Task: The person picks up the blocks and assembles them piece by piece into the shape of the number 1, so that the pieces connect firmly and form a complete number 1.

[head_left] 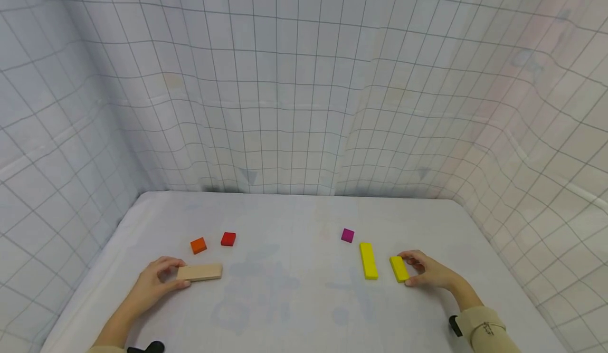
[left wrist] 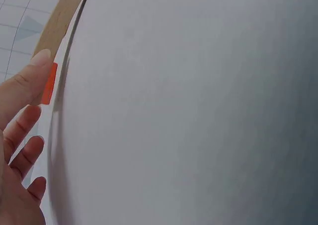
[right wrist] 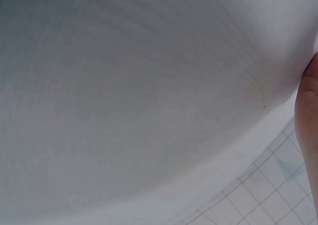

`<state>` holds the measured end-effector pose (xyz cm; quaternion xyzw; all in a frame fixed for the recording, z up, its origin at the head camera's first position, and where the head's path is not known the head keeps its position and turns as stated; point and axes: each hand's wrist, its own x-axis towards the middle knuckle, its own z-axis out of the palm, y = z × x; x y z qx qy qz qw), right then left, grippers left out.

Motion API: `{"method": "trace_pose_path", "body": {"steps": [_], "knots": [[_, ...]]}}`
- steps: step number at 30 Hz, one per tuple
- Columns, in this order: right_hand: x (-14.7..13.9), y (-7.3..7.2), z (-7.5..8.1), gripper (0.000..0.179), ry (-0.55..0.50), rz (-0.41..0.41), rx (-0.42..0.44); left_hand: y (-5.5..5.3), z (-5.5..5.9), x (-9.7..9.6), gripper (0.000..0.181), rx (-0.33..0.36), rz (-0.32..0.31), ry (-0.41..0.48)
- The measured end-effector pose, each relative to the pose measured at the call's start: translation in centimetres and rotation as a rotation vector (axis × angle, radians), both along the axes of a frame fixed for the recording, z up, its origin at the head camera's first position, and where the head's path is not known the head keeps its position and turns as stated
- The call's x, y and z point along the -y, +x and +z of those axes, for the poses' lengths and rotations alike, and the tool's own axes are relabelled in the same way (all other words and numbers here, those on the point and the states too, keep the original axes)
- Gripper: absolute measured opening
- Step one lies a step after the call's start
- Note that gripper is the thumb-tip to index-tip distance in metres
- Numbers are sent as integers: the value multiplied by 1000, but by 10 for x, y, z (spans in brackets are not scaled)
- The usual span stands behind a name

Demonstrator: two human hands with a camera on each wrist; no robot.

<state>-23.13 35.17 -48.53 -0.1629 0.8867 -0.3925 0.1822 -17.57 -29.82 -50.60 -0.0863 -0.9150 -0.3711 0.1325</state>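
Note:
My left hand (head_left: pixel 157 282) pinches the left end of a plain wooden block (head_left: pixel 201 272) between thumb and fingers. In the left wrist view the thumb lies on that wooden block (left wrist: pixel 57 24), and an orange block (left wrist: pixel 49 83) shows behind it. On the right side of the table, my right hand (head_left: pixel 429 272) grips a short yellow block (head_left: pixel 399 269) by its two ends. A longer yellow block (head_left: pixel 368 261) lies just left of it. Only part of the right hand (right wrist: pixel 308 120) shows in the right wrist view; its block is hidden there.
Beyond the wooden block lie an orange block (head_left: pixel 198 245) and a red block (head_left: pixel 228 239). A purple block (head_left: pixel 348 235) sits behind the long yellow one. White cloth covers the table (head_left: pixel 294 311); grid-patterned curtains (head_left: pixel 294 105) hang at the back and both sides.

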Motion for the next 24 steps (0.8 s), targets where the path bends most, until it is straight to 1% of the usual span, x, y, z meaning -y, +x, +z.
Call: {"method": "trace_pose_path", "body": {"steps": [2,5,9,12,18,22,24], "knots": [[0,0,0,69,-3,2,1,-1,1,-6,33,8,-4,4],[-1,-1,-1,69,-6,3,1,-3,4,-18,34,50,-22,13],[-2,-2,-2,69,0,-2,5,-5,6,-36,34,68,-61,44],[-2,-2,-2,69,-4,-6,13,-6,4,-50,34,68,-89,85],[-2,-2,-2,69,-9,-7,17,-5,2,-80,33,130,-128,149],[-2,-2,-2,69,-8,-3,13,-4,0,-99,32,156,-147,186],[-2,-2,-2,69,-11,-3,12,-4,-1,-107,33,157,-156,200]]}}
